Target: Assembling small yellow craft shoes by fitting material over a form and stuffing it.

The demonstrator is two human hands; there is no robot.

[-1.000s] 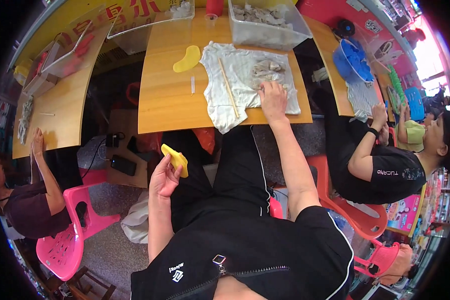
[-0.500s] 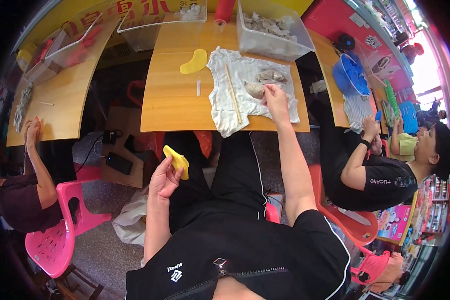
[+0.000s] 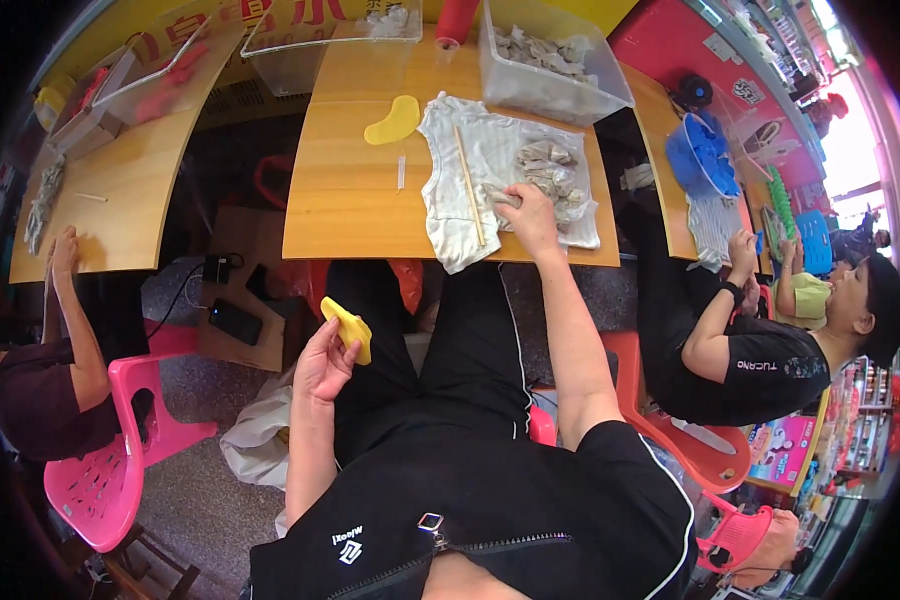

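Observation:
My left hand, above my lap, pinches a folded yellow piece that looks like soft cloth or felt. My right hand is low over a white cloth on the table, its fingers closed on a small grey-beige lump. Whether the lump is clay or cloth, I cannot tell. Beyond that hand, several similar grey-beige lumps lie on clear plastic on the cloth. A thin wooden stick rests along the cloth, left of my fingers.
Another flat yellow piece and a small clear stick lie on the wooden table. At the back stands a clear tub of grey lumps. People work at the tables on both sides; a blue basin stands at right.
My right hand has moved toward me and slightly left, with a grey-beige lump taken from the pile. My left hand still holds the yellow piece, shifted slightly.

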